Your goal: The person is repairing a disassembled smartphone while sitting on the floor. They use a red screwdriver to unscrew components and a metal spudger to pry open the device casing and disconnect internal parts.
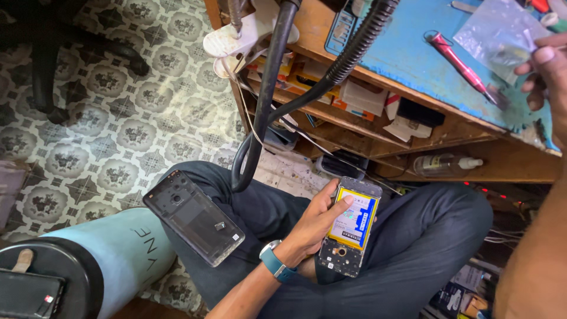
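The opened phone (349, 227), back cover off, shows its yellow-edged battery and lies face down in the left hand (313, 221) over the lap, near the middle of the view. The fingers curl around its left edge from below while the thumb presses flat on the battery's top corner, likely to steady the body so its inner parts stay facing up. A blue wristband watch (274, 260) sits on that wrist at 7 o'clock from the phone.

At 9 o'clock from the phone, the removed dark back cover (194, 216) rests on the left thigh, inner side up, apparently parked within easy reach.

At 1 o'clock, far up at the bench, the right hand (546, 68) pinches a small clear plastic bag (499, 29) between thumb and fingers, fingers narrow on its lower edge. Just left of the bag a red-handled tool (463, 68) lies on the blue work mat (407, 56). Below the mat, wooden shelves (378, 127) hold boxes and papers, and 2 black flexible hoses (277, 77) hang in front at 11 o'clock.
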